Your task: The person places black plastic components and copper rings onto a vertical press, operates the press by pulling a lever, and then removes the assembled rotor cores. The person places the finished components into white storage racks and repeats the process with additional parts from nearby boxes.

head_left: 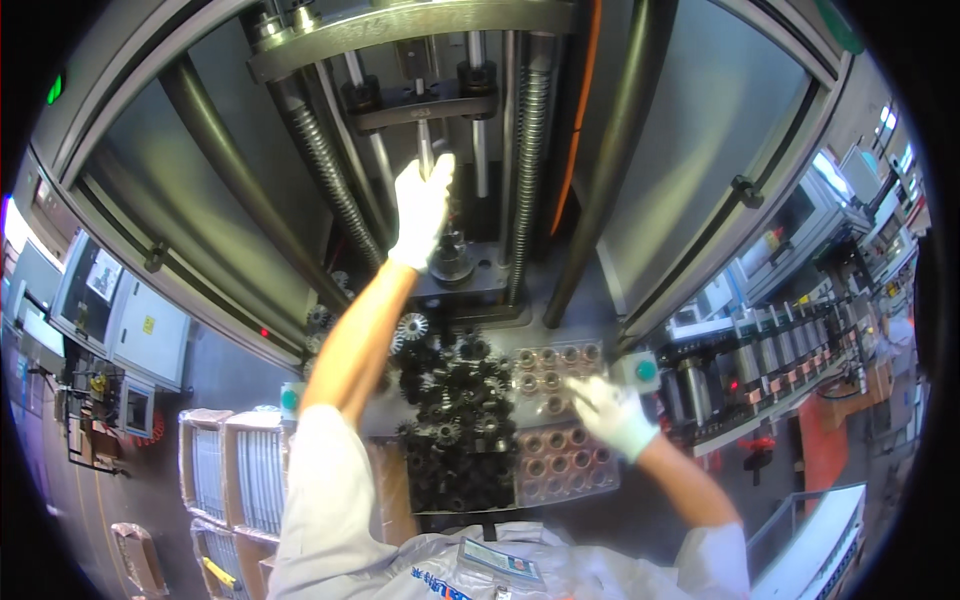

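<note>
My left hand (422, 212), in a white glove, is raised inside the press. Its fingers are closed around the lower part of a slim upright metal rod (424, 138) under the crossbar (428, 113). Below that hand stands a round metal fixture (452, 262) on the press base. My right hand (612, 415), also gloved, is over a clear plastic tray (590, 354) of metal rings in round pockets. Its fingers are bent together at the tray's near side; what they hold, if anything, I cannot make out. A second ring tray (606, 470) lies nearer to me.
Dark toothed parts (455, 395) are heaped left of the trays, beside a pale toothed wheel (412, 326). Green buttons (644, 370) flank the work surface. Thick columns (612, 160) and coil springs (530, 170) frame the press. Wrapped boxes (235, 470) stand at left.
</note>
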Demonstrator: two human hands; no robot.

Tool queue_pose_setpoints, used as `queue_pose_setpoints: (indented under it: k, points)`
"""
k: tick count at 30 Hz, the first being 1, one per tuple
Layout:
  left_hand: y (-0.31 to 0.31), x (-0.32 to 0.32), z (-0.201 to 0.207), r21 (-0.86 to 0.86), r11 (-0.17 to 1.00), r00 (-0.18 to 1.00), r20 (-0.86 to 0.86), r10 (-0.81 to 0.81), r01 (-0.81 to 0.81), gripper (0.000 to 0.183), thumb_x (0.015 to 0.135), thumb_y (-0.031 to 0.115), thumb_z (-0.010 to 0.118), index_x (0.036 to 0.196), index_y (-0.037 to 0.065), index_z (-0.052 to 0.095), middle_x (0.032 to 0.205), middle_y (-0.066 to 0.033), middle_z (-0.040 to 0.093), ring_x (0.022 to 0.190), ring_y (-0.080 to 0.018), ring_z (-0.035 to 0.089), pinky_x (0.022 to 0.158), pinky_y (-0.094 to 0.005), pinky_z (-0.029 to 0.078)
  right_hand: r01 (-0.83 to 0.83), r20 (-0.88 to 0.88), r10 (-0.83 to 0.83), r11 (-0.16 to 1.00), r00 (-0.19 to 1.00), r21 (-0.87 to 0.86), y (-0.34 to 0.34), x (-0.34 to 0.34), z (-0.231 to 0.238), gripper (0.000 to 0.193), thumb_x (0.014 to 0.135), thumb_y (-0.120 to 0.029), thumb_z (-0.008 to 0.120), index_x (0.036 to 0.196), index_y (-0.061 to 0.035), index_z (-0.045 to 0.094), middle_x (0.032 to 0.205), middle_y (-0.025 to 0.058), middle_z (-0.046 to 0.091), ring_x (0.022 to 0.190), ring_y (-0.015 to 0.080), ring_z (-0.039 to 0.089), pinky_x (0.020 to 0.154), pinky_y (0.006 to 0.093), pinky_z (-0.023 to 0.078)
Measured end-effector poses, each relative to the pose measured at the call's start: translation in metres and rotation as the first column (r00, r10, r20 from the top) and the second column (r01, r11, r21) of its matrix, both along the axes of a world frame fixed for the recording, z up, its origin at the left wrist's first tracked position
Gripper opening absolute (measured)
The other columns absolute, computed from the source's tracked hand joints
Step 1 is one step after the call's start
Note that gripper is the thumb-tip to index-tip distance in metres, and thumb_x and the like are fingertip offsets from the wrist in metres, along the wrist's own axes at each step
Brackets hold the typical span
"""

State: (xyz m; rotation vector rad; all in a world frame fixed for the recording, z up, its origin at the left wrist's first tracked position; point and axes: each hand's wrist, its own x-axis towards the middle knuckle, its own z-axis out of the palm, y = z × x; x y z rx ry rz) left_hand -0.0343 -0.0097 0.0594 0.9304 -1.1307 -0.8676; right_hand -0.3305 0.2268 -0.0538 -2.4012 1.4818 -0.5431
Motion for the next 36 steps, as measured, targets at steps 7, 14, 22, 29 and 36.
queue_pose_setpoints:
  k: [7, 14, 22, 29, 36]
  points:
    - [-0.029, -0.002, 0.033, -0.044, 0.988, 0.987, -0.044, -0.153, 0.151, 0.031, 0.097, 0.028, 0.065, 0.075, 0.012, 0.049, 0.054, 0.0046, 0.041, 0.04, -0.0068, 0.035, 0.038, -0.0248, 0.026, 0.22, 0.18, -0.253, 0.958, 0.951, 0.185, 0.092, -0.079, -0.008, 0.025, 0.091, -0.008, 0.064, 0.116, -0.0059, 0.07, 0.09, 0.0155, 0.069, 0.08, 0.0308, 0.069, 0.073, 0.0379, 0.054]
    - [0.054, -0.002, 0.057, -0.033, 0.959, 0.597, 0.776, 0.202, -0.282, 0.057, 0.091, 0.05, 0.07, 0.102, -0.004, 0.057, 0.088, -0.0088, 0.062, 0.082, -0.0155, 0.056, 0.074, -0.0348, 0.049, 0.307, 0.504, -0.281, 0.951, 0.817, 0.034, 0.031, -0.091, 0.013, 0.038, 0.094, -0.002, 0.061, 0.131, 0.0045, 0.059, 0.127, 0.0207, 0.065, 0.12, 0.0298, 0.063, 0.103, 0.0369, 0.047]
    - [0.279, -0.054, -0.106, 0.53, 0.81, 0.634, 0.544, -0.551, 0.249, 0.036, 0.089, 0.017, 0.071, 0.122, 0.003, 0.069, 0.115, -0.0129, 0.073, 0.104, -0.0193, 0.069, 0.091, -0.0334, 0.054, 0.098, -0.119, -0.131, 0.962, 0.984, -0.257, 0.008, -0.129, -0.059, 0.032, 0.091, -0.008, 0.051, 0.12, -0.0037, 0.064, 0.12, 0.0212, 0.067, 0.113, 0.0381, 0.062, 0.096, 0.0444, 0.051]
    - [0.351, -0.099, -0.178, 0.347, 0.909, 0.132, 0.914, -0.383, 0.232, 0.027, 0.089, 0.028, 0.068, 0.11, 0.012, 0.066, 0.084, -0.0089, 0.066, 0.071, -0.0305, 0.068, 0.059, -0.0439, 0.051, 0.104, -0.08, -0.116, 0.984, 0.99, -0.145, 0.016, -0.12, -0.04, 0.034, 0.09, -0.01, 0.057, 0.123, -0.0052, 0.062, 0.117, 0.0177, 0.067, 0.107, 0.0354, 0.063, 0.096, 0.0447, 0.05]
    - [0.36, -0.102, -0.203, 0.359, 0.93, 0.02, 0.932, -0.362, 0.077, 0.026, 0.091, 0.027, 0.064, 0.113, 0.014, 0.06, 0.084, -0.009, 0.064, 0.07, -0.0294, 0.068, 0.054, -0.0455, 0.049, 0.114, 0.191, -0.118, 0.993, 0.974, 0.036, 0.087, -0.087, -0.055, 0.029, 0.091, -0.012, 0.062, 0.12, -0.0077, 0.066, 0.11, 0.0118, 0.068, 0.101, 0.0316, 0.063, 0.089, 0.0427, 0.05]
